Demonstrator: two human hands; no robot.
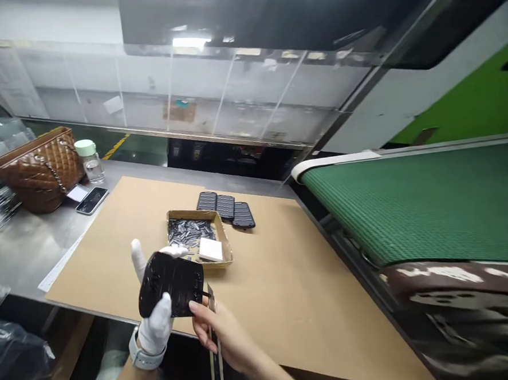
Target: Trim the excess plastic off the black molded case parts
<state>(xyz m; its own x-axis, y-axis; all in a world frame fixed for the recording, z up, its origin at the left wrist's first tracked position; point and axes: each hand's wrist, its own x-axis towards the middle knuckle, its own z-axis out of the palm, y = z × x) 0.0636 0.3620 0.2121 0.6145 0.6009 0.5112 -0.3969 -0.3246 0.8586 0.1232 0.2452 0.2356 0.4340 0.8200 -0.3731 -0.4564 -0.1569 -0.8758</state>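
My left hand, in a white glove, grips a black plastic part with rounded corners, its thumb over the front face. The bare fingers of my right hand touch the part's lower right corner and also hold a thin metal tool that points upward. Just beyond them, a shallow cardboard box contains many small black pieces and a white block. Several black slatted parts lie behind the box.
Brown cardboard covers the table. At the far left are a brown quilted bag, a bottle and a phone. A green conveyor belt runs along the right. Clear hanging panels span the back.
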